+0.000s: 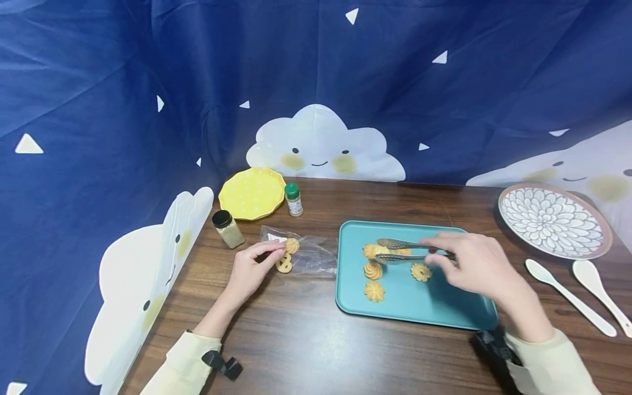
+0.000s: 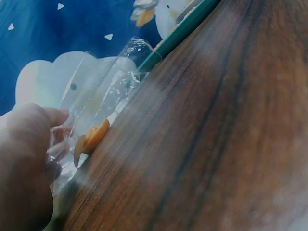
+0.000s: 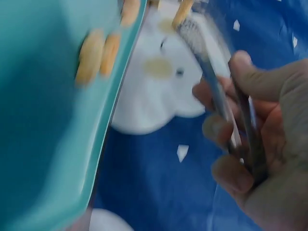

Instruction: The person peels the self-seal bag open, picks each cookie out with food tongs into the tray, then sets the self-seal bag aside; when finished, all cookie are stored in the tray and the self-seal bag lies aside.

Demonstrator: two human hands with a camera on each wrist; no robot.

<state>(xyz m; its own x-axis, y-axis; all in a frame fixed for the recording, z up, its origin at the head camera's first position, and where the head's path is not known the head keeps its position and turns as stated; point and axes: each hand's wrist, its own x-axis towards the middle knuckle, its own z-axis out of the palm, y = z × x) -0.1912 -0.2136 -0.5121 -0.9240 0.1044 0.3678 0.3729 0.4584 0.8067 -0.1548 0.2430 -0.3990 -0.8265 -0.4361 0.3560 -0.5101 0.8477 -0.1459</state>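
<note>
My left hand (image 1: 253, 270) pinches the edge of a clear plastic bag (image 1: 313, 258) lying on the table. A ruffled round cookie (image 1: 292, 245) and a pretzel-shaped cookie (image 1: 283, 264) lie at the bag's near end, by the fingertips. My right hand (image 1: 469, 260) grips metal tongs (image 1: 402, 258) above the teal tray (image 1: 429, 312). At the tongs' tips, a cookie (image 3: 182, 12) shows in the right wrist view. On the tray are a swirled cookie (image 1: 373, 270), a star-edged cookie (image 1: 374, 292) and a ring cookie (image 1: 421, 271); the tongs partly cover others.
Behind the left hand stand a black-lidded jar (image 1: 229, 230), a yellow plate (image 1: 253, 193) and a green-capped spice bottle (image 1: 293, 199). A petal-patterned plate (image 1: 553, 222) and two white spoons (image 1: 570, 296) (image 1: 602, 293) lie right of the tray. A blue cloth (image 1: 296, 66) hangs behind the table.
</note>
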